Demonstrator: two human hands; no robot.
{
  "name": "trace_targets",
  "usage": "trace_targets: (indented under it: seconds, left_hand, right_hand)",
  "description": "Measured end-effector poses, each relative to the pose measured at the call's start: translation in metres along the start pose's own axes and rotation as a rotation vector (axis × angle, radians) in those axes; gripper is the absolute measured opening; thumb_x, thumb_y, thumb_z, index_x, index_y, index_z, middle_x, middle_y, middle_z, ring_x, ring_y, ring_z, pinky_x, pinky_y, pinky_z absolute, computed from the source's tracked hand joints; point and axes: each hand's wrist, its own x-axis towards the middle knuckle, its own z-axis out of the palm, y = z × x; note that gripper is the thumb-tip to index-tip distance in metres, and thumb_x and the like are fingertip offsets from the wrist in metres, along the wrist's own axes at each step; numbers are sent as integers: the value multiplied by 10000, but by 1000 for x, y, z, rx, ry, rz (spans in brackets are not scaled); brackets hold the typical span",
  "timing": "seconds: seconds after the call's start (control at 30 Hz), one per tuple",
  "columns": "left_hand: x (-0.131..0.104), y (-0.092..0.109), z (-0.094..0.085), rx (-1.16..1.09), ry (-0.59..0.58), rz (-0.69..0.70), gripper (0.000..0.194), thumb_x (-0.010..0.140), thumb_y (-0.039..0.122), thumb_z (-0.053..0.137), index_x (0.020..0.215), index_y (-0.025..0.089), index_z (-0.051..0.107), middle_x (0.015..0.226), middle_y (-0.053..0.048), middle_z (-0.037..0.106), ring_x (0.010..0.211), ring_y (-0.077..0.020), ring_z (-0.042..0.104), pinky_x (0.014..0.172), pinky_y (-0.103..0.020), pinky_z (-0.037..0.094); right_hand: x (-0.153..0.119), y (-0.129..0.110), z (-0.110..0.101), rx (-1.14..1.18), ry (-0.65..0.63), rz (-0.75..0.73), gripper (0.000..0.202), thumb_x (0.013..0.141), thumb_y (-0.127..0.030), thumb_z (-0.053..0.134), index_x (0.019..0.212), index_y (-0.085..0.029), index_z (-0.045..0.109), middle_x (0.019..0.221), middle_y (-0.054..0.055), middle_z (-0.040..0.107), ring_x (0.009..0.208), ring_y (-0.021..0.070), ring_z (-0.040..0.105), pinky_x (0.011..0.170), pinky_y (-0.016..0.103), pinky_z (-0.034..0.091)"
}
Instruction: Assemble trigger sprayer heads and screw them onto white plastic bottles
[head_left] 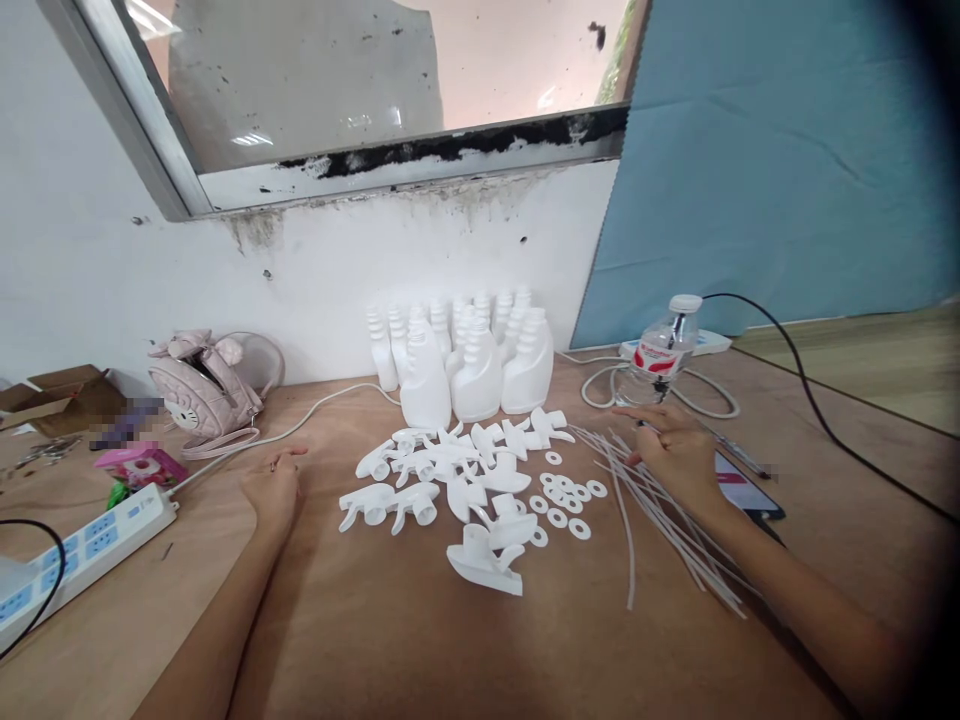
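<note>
My left hand rests on the table, left of the white parts, its fingers curled in and nothing visible in it. My right hand is over the upper part of a bundle of thin white tubes, index finger stretched out and apart from the thumb; whether it touches the tubes I cannot tell. A heap of white trigger spray heads lies between my hands. Beside them are several flat white ring washers. White spray bottles without heads stand grouped behind the heap, against the wall.
At left are a power strip, a pink box, a pink bag and a cardboard box. To the right, a clear plastic bottle, cables and a phone lie near my right hand.
</note>
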Motion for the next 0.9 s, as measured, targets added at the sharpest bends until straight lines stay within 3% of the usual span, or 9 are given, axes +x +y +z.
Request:
trace_targets:
  seconds: [0.23,0.43,0.9]
  left_hand:
    - [-7,3,6,-72,-34,2,318,741,317,448,754,123,701,512,-11,598,605,-183,608,679,-283,467]
    - [-4,-7,11,-145,-52,9,298,702,325,456,450,186,533,617,-69,663,789,-225,658,729,-289,498]
    - [-11,0,12,-173,-171,29,395,734,357,466,378,188,499,521,-46,601,591,-173,596,638,-265,458]
  right_hand:
    - [-1,-4,-2,31,78,-66,433,822,-181,403,487,-199,677,881,89,744,895,206,638,849,320,477]
    - [0,0,1,21,93,-111,438,858,-276,426,513,-206,687,753,65,732,744,192,653,763,325,477]
    - [-4,7,6,-38,42,-108,425,877,-300,444,556,-191,700,682,51,735,692,188,675,784,324,454]
